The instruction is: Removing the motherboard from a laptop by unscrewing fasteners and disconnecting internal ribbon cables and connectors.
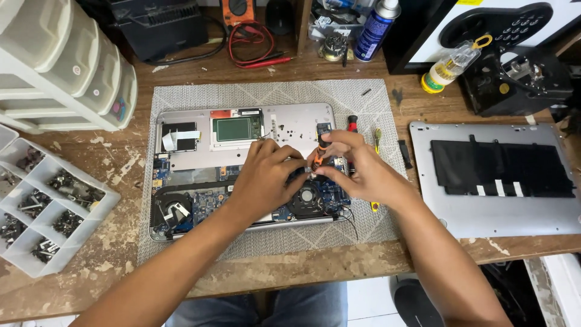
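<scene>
An opened silver laptop base (181, 115) lies on a grey woven mat (266, 91), its blue circuit board and two fans exposed. My left hand (266, 175) rests on the board near the right fan (308, 197), fingertips pinched at a small part. My right hand (357, 166) meets it from the right and grips an orange-handled screwdriver (321, 151) pointing down at the board. What sits between the fingertips is too small to make out.
The laptop's bottom cover (484, 212) lies to the right. A compartment tray of screws (42, 200) and plastic drawers (66, 66) stand left. A spray can (375, 27), red probe leads (254, 48), a small bottle (448, 66) and a red screwdriver (352, 123) sit behind.
</scene>
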